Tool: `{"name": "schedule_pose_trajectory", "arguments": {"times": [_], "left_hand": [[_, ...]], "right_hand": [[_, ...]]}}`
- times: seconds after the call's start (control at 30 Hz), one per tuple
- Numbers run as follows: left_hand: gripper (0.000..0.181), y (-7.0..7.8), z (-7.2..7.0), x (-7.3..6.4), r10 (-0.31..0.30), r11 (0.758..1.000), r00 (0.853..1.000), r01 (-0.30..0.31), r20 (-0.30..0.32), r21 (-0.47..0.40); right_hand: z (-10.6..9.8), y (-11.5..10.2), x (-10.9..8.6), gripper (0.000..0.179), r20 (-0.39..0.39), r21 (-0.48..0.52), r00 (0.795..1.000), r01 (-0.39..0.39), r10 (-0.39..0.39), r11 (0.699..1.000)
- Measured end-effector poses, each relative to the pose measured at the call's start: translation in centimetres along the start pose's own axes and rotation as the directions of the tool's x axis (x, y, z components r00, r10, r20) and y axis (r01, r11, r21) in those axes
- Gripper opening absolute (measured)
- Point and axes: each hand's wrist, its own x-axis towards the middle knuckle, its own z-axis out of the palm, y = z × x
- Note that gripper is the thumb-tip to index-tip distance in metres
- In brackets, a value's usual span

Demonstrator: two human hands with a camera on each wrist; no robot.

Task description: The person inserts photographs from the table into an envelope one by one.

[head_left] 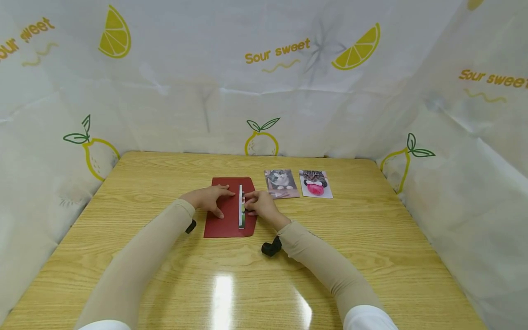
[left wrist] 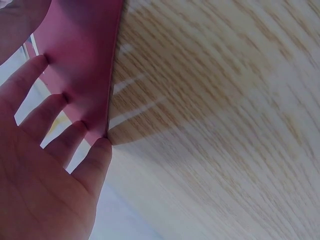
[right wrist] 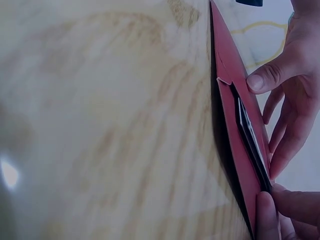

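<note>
A red envelope (head_left: 222, 228) lies on the wooden table with its flap side to the right. A narrow strip of a picture card (head_left: 241, 222) sticks out of its opening; the rest is hidden inside. My left hand (head_left: 209, 199) rests on the envelope's body with fingers spread, and the left wrist view shows several fingertips pressing the red paper (left wrist: 80, 50). With thumb and fingers, my right hand (head_left: 265, 207) pinches the card's exposed edge. Seen low in the right wrist view, the right fingers (right wrist: 295, 206) are at the end of the envelope's opening.
Two cat photo cards lie right of the envelope: one with a grey-and-white cat (head_left: 282, 183), the other with a tabby and a pink ball (head_left: 315, 184). A white curtain (head_left: 185, 101) with lemon prints hangs behind the wooden table (head_left: 350, 243).
</note>
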Motion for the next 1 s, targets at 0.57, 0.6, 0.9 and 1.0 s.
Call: {"name": "schedule_pose_trajectory", "arguments": {"times": [0.57,0.6,0.9,1.0], "left_hand": [[0.078,0.11,0.01,-0.01,-0.015,1.000,1.000,0.015,0.006,0.003],[0.079,0.12,-0.01,-0.01,-0.016,1.000,1.000,0.016,0.007,0.005],[0.079,0.01,0.03,0.09,-0.016,1.000,1.000,0.016,0.006,0.002],[0.079,-0.09,0.05,0.15,-0.016,1.000,1.000,0.016,0.006,0.005]], "right_hand": [[0.13,-0.07,0.04,0.032,-0.006,-0.040,1.000,-0.001,0.001,0.999],[0.14,-0.06,0.05,0.032,-0.006,-0.042,1.000,-0.002,0.002,0.999],[0.18,-0.22,0.01,0.032,-0.009,-0.048,1.000,-0.005,0.004,0.999],[0.19,-0.30,-0.06,0.032,-0.009,-0.059,1.000,0.000,-0.001,0.998]]}}
